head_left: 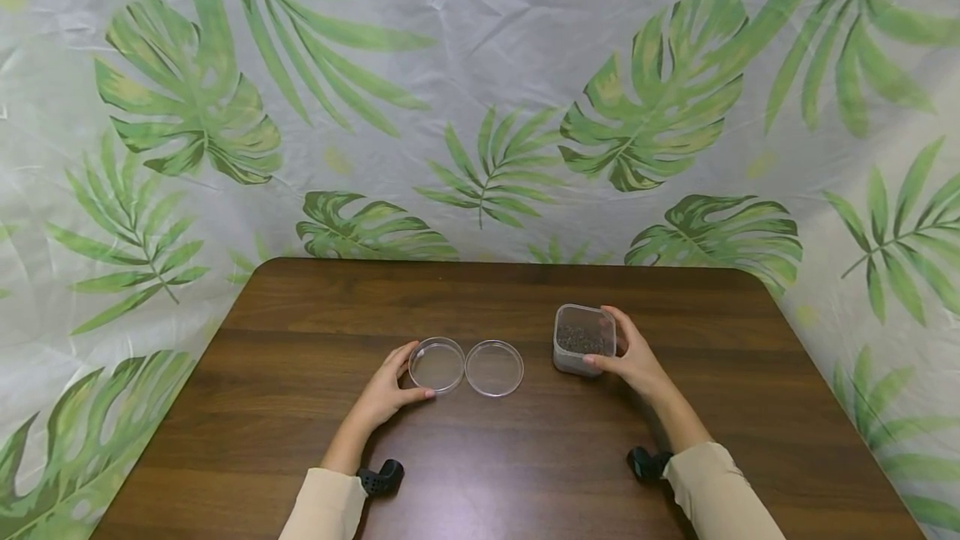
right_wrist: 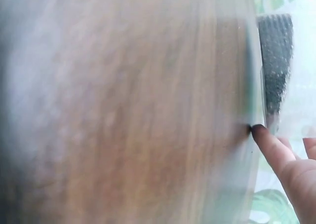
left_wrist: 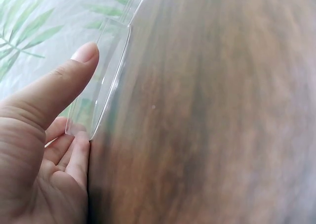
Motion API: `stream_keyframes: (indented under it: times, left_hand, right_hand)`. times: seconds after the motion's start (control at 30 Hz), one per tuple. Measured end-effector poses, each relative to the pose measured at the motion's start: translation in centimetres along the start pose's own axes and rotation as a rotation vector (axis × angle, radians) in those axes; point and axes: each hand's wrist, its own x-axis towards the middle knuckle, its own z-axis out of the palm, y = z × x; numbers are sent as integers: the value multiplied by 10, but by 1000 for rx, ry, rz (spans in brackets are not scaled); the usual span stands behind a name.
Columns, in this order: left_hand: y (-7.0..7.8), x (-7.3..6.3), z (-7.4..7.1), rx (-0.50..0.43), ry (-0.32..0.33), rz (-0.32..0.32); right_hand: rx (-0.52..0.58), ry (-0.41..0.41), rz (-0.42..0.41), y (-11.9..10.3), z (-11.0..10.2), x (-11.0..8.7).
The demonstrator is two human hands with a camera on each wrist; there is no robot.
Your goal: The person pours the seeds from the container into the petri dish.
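On the table, my left hand [head_left: 381, 394] holds a clear petri dish [head_left: 437, 367] by its rim, the thumb at the near side and the fingers at the far left. In the left wrist view, the dish [left_wrist: 108, 81] stands between thumb and fingertips. A second round clear dish [head_left: 494, 369] lies flat just right of it, rims about touching. To the right, my right hand [head_left: 636, 361] grips a square clear plastic container [head_left: 567, 359] from its right side. Dark grains [right_wrist: 275, 61] fill its lower part; what they are I cannot tell.
Everything sits on a brown wood-grain table [head_left: 495, 440] with rounded far corners. Behind it hangs a pale leaf-printed sheet [head_left: 495, 65]. Black bands with small devices [head_left: 382, 479] are strapped on both wrists.
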Motion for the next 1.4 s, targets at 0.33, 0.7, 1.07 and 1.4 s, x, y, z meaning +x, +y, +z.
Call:
stream_keyframes:
  times: [0.33,0.7,1.07,1.4]
  left_hand:
    - [0,1,0,15,2,-9]
    - [39,-9,-3,12,-7,4]
    - [37,-10,-3,-6,0,11]
    - [36,-11,-2,-14,-5,12]
  right_hand:
    - [-25,81,-29,-10,4,2]
    - [-74,123,-100,-23,14,4]
    - [-115,131,-155,-40,31,8]
    - [-136,137,-202,-68,51,5]
